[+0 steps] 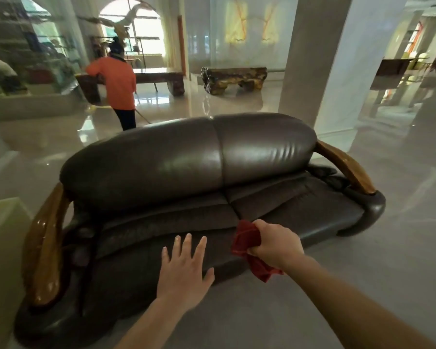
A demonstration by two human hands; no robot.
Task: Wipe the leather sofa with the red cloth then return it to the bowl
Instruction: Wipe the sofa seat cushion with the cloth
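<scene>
A dark brown leather sofa (186, 162) with wooden armrests fills the middle of the view, facing me. My right hand (275, 244) grips a crumpled red cloth (247, 238) over the front edge of the seat, near its middle; the cloth's loose end hangs below my fist. My left hand (184, 270) is spread flat, fingers apart, over the front of the left seat cushion. No bowl is in view.
A person in an orange top (117, 81) stands behind the sofa with a long stick. Beyond are carved wooden benches (234, 78), a white pillar (315, 59) at the right and a pale block (3, 248) at my left. Glossy floor surrounds the sofa.
</scene>
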